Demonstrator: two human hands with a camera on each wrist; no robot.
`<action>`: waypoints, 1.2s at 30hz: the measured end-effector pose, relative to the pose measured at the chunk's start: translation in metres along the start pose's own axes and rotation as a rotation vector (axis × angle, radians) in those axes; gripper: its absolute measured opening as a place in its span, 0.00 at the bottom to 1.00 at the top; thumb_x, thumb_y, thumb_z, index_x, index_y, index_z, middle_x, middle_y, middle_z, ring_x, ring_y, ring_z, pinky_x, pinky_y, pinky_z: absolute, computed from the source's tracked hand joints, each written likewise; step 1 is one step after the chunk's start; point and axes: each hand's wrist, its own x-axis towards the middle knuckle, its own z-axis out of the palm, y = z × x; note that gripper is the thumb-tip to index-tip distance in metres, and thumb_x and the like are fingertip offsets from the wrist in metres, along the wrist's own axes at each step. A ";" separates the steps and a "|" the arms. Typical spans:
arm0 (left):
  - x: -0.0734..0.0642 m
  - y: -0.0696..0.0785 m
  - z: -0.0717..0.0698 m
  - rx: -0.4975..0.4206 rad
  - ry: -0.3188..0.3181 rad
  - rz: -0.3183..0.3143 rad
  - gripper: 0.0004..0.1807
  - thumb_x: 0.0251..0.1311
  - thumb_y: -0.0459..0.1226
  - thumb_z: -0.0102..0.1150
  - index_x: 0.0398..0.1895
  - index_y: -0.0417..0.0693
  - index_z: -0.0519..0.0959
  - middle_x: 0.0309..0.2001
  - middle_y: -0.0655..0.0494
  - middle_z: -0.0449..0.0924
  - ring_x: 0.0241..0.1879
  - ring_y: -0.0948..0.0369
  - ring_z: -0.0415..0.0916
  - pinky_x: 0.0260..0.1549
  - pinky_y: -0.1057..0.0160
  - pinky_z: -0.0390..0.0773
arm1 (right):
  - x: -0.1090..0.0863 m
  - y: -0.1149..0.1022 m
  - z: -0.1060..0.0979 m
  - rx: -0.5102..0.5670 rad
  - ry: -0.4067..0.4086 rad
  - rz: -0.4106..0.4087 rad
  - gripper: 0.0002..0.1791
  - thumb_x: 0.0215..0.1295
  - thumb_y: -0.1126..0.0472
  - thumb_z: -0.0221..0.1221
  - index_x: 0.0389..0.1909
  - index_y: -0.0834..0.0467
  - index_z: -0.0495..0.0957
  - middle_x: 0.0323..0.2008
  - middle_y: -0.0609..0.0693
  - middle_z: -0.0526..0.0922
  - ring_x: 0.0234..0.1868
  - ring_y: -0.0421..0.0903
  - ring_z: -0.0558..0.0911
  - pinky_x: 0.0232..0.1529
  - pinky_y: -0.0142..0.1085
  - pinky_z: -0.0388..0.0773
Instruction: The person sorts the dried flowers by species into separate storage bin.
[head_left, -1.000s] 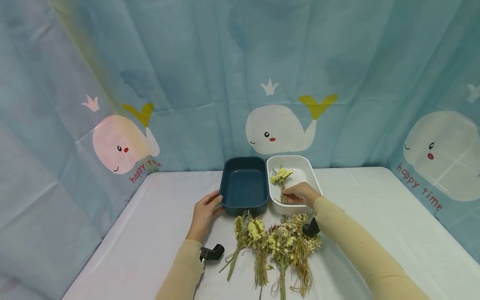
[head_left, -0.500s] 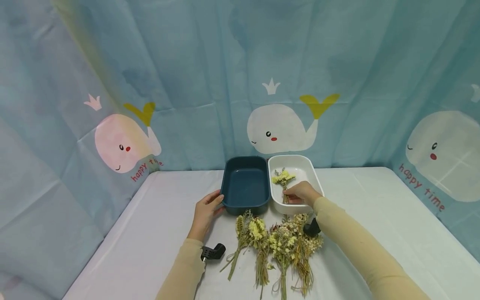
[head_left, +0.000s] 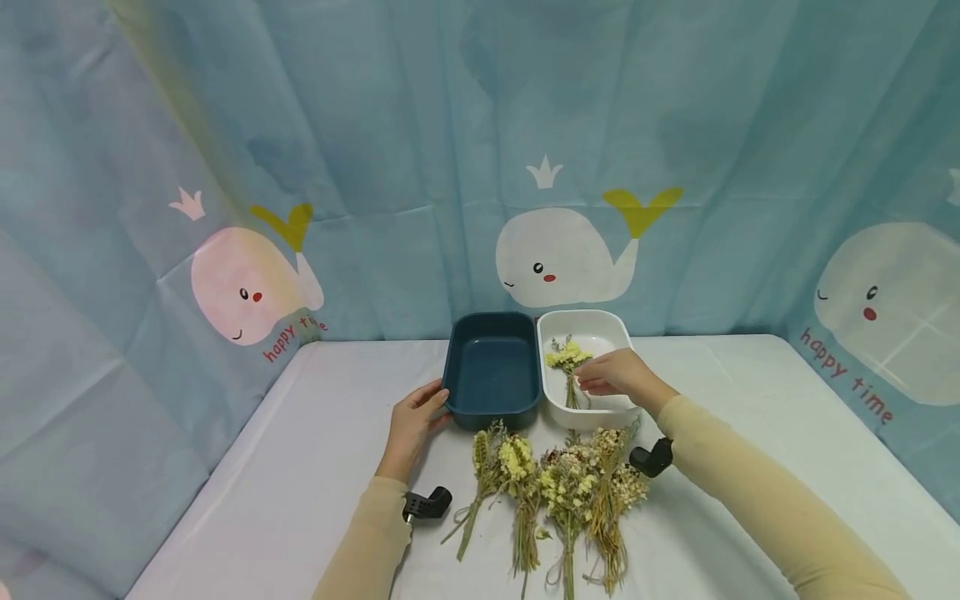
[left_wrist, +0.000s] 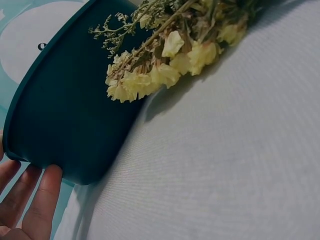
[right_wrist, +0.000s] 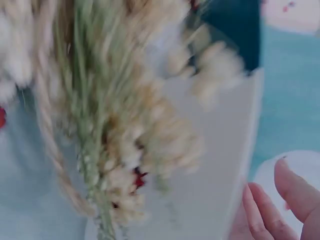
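Observation:
My left hand (head_left: 412, 414) grips the near left corner of a dark blue plastic tub (head_left: 492, 410), thumb at the rim. In the left wrist view its fingers (left_wrist: 44, 200) lie against the outer wall. A small bunch of yellow dried flowers (head_left: 567, 356) lies in the white tub (head_left: 632, 350), its stems toward me. Over the white tub, just right of those stems, is my right hand (head_left: 618, 375). The right wrist view shows its thumb (right_wrist: 295, 187) apart from the fingers, with nothing between them.
In front of the tubs, several dried bouquets lie in a row on the white tablecloth (head_left: 300, 467): a thin one (head_left: 480, 483), a yellow one (head_left: 519, 475), a fuller one (head_left: 566, 492) and a tan one (head_left: 609, 500). A whale-print curtain (head_left: 390, 208) stands behind.
My right hand has let go of the yellow dried flowers in the white tub and moved up and to the right. My left hand has stayed at the blue tub.

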 end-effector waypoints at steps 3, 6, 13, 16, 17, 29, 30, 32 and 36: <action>0.000 0.000 0.000 0.003 -0.002 -0.002 0.25 0.68 0.42 0.62 0.65 0.44 0.76 0.65 0.42 0.75 0.61 0.50 0.77 0.54 0.55 0.85 | -0.014 -0.003 -0.004 0.034 -0.031 -0.032 0.24 0.70 0.58 0.61 0.58 0.74 0.76 0.51 0.66 0.85 0.51 0.54 0.87 0.58 0.46 0.82; -0.001 0.000 0.001 0.005 -0.003 -0.004 0.24 0.68 0.42 0.61 0.65 0.44 0.76 0.65 0.42 0.74 0.61 0.50 0.76 0.54 0.55 0.85 | -0.030 -0.004 -0.005 0.070 -0.052 -0.048 0.25 0.70 0.58 0.61 0.58 0.74 0.75 0.51 0.65 0.85 0.49 0.51 0.88 0.60 0.46 0.81; -0.002 -0.001 -0.001 0.015 0.004 -0.020 0.26 0.68 0.43 0.62 0.66 0.45 0.75 0.66 0.42 0.74 0.62 0.49 0.76 0.54 0.56 0.85 | -0.067 -0.001 -0.007 0.086 -0.085 -0.089 0.24 0.69 0.57 0.62 0.56 0.73 0.77 0.44 0.56 0.89 0.47 0.47 0.88 0.55 0.42 0.85; -0.001 -0.001 -0.001 0.015 0.004 -0.022 0.26 0.67 0.43 0.62 0.66 0.45 0.75 0.66 0.42 0.74 0.62 0.49 0.75 0.54 0.55 0.85 | -0.082 0.001 -0.008 0.109 -0.099 -0.097 0.23 0.69 0.57 0.62 0.55 0.72 0.78 0.43 0.55 0.89 0.46 0.45 0.88 0.55 0.42 0.85; -0.001 -0.001 -0.001 0.015 0.003 -0.021 0.26 0.68 0.43 0.62 0.66 0.45 0.75 0.66 0.42 0.74 0.62 0.49 0.75 0.55 0.55 0.84 | -0.087 0.001 -0.008 0.118 -0.104 -0.096 0.23 0.68 0.57 0.63 0.55 0.72 0.79 0.43 0.55 0.89 0.46 0.45 0.88 0.56 0.42 0.84; 0.000 0.001 0.001 0.011 0.007 -0.016 0.25 0.69 0.41 0.60 0.66 0.45 0.75 0.65 0.43 0.74 0.61 0.51 0.76 0.54 0.55 0.85 | -0.122 0.015 -0.008 0.155 -0.162 -0.098 0.24 0.70 0.56 0.61 0.56 0.72 0.77 0.48 0.58 0.88 0.48 0.46 0.88 0.54 0.38 0.85; -0.001 0.001 0.002 0.010 0.006 -0.015 0.25 0.69 0.41 0.60 0.66 0.45 0.75 0.66 0.42 0.74 0.62 0.50 0.76 0.54 0.55 0.84 | -0.123 0.016 -0.008 0.156 -0.163 -0.096 0.24 0.70 0.56 0.62 0.56 0.72 0.77 0.48 0.58 0.88 0.48 0.46 0.88 0.54 0.38 0.85; -0.001 0.001 0.001 0.010 0.004 -0.014 0.25 0.69 0.41 0.60 0.67 0.44 0.74 0.66 0.42 0.73 0.62 0.49 0.75 0.55 0.55 0.84 | -0.126 0.020 -0.006 0.147 -0.169 -0.095 0.25 0.69 0.55 0.62 0.56 0.72 0.77 0.48 0.58 0.88 0.49 0.46 0.88 0.54 0.38 0.85; 0.000 0.000 0.002 0.011 0.005 -0.013 0.25 0.68 0.41 0.61 0.66 0.45 0.75 0.65 0.42 0.74 0.62 0.49 0.75 0.55 0.55 0.84 | -0.132 0.027 -0.004 0.146 -0.182 -0.089 0.27 0.69 0.55 0.62 0.57 0.73 0.76 0.48 0.57 0.88 0.49 0.45 0.88 0.55 0.38 0.85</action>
